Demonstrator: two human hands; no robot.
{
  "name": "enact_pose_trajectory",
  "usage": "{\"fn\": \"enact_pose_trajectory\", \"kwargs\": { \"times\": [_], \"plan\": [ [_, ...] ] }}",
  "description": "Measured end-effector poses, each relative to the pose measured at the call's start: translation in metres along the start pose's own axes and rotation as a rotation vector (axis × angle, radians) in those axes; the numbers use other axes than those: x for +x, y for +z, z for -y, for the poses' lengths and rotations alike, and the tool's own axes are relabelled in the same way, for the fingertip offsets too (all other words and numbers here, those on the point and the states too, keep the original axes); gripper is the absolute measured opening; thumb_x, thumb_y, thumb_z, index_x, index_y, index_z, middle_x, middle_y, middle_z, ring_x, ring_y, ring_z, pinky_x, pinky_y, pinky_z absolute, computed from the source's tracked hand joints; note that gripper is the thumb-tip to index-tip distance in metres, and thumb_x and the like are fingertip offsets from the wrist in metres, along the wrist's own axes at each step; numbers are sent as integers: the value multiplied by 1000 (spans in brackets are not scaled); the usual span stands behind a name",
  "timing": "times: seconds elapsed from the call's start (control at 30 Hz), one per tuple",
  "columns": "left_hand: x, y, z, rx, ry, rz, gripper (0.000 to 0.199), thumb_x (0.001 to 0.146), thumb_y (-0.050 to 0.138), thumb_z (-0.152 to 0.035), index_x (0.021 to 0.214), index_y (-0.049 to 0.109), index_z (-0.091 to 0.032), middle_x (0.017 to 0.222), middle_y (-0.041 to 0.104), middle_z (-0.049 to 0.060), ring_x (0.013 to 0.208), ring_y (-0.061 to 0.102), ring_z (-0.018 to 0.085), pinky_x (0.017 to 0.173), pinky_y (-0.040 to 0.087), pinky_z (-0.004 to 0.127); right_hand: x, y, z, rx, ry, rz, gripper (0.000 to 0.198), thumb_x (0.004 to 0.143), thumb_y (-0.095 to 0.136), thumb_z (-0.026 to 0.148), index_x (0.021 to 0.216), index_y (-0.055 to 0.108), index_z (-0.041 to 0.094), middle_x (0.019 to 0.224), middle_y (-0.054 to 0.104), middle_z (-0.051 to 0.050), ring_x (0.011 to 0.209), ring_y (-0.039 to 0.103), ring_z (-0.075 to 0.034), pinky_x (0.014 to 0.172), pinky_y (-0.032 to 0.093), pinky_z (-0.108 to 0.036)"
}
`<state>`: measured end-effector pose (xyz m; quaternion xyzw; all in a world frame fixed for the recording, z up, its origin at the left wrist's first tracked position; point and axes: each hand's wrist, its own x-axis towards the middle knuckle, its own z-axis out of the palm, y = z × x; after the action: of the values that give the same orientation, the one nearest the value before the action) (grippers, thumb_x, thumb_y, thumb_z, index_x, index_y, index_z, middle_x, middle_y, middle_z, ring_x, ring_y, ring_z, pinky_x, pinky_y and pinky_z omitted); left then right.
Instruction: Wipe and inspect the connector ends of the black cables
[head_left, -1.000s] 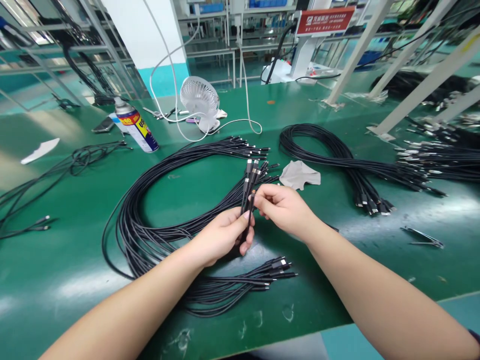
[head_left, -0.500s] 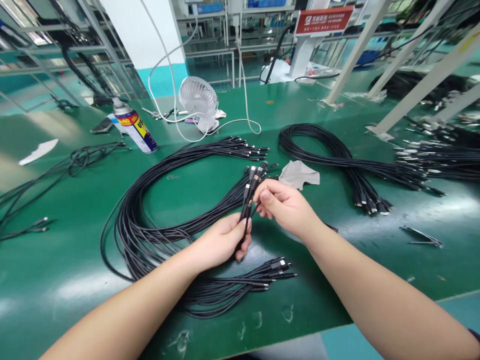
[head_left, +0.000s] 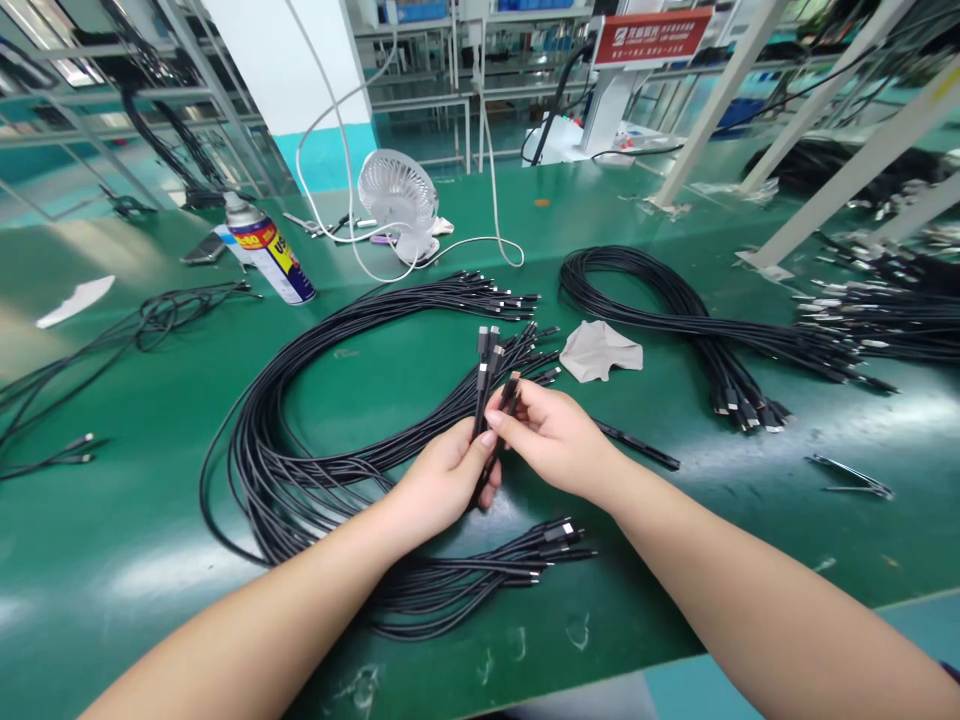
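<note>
Black cable ends (head_left: pixel 481 395) are together in the left hand (head_left: pixel 442 475), which wraps around them. The right hand (head_left: pixel 551 435) pinches one plug (head_left: pixel 514 383) just beside the others. Both hands are above the green table (head_left: pixel 615 615), near the big cable loop (head_left: pixel 262 430).

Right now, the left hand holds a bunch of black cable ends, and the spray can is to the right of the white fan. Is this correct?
Not quite: the head view shows the spray can to the left of the white fan, not the right. The left hand does hold a bunch of black cable ends.
</note>
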<state>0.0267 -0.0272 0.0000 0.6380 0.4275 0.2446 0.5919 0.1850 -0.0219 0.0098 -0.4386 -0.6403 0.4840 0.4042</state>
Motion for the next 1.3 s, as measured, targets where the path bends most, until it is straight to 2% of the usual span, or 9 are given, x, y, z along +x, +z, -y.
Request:
{"fn": "enact_pose_trajectory", "kwargs": {
  "times": [0.23, 0.43, 0.67, 0.8, 0.97, 1.03, 1.13, 1.23, 1.3],
  "plan": [
    [-3, -7, -6, -118, -60, 81, 30, 94, 45, -47, 93, 48, -17, 67, 63, 0, 52, 62, 12, 53, 46, 23, 7, -6, -1, 169, 36, -27, 21, 82, 63, 39, 78, 54, 20, 66, 55, 4, 53, 49, -9, 52, 44, -24],
    [-6, -11, -12, -160, -92, 121, 38, 91, 48, -55, 93, 50, -17, 66, 65, 1, 51, 64, 13, 52, 47, 23, 7, -4, -5, 285, 75, -52, 30, 78, 69, 46, 80, 56, 19, 65, 54, 4, 52, 49, -9, 47, 41, -23],
    [-9, -10, -7, -230, -147, 170, 47, 85, 52, -64, 82, 51, -16, 63, 68, 5, 49, 62, 13, 51, 46, 23, 1, 5, -9, 171, -24, -87, 22, 86, 62, 43, 86, 57, 21, 74, 57, 3, 62, 52, -11, 58, 47, -25],
    [-7, -11, -5, -298, -142, 143, 51, 82, 54, -66, 83, 53, -15, 67, 70, 7, 50, 64, 14, 51, 47, 25, -1, 9, -9, 202, -41, -146, 26, 90, 58, 49, 86, 55, 23, 74, 58, 2, 66, 56, -14, 63, 50, -28],
    [-9, -16, -12, -197, -151, 136, 56, 80, 56, -68, 78, 58, -12, 73, 72, 10, 54, 65, 14, 53, 47, 25, -2, 13, -5, 310, -77, -223, 27, 90, 58, 50, 88, 54, 23, 85, 64, 0, 81, 63, -16, 80, 53, -33],
    [-9, -16, -16, -190, -126, 95, 53, 80, 60, -64, 79, 61, -11, 78, 73, 11, 60, 66, 15, 58, 48, 25, -3, 14, -4, 324, -63, -246, 27, 89, 60, 50, 85, 53, 24, 83, 64, 0, 80, 63, -16, 78, 53, -32],
    [-7, -14, -17, -291, -92, 44, 46, 79, 67, -56, 85, 65, -11, 83, 74, 11, 72, 68, 17, 68, 50, 27, -3, 14, -3, 333, -6, -238, 28, 87, 61, 50, 84, 51, 24, 76, 62, 3, 68, 61, -14, 67, 53, -29],
    [-5, -11, -13, -413, -115, 17, 42, 78, 71, -52, 87, 65, -11, 84, 74, 9, 74, 69, 17, 73, 52, 29, -3, 14, -4, 358, 59, -176, 29, 86, 62, 50, 83, 49, 24, 71, 60, 5, 58, 56, -11, 57, 49, -26],
    [-4, -10, -9, -451, -144, 15, 43, 76, 73, -51, 88, 65, -11, 83, 74, 9, 73, 69, 18, 72, 53, 29, -2, 15, -5, 368, 76, -145, 29, 85, 63, 50, 83, 49, 24, 70, 60, 5, 57, 56, -11, 56, 49, -26]
  ]
}}
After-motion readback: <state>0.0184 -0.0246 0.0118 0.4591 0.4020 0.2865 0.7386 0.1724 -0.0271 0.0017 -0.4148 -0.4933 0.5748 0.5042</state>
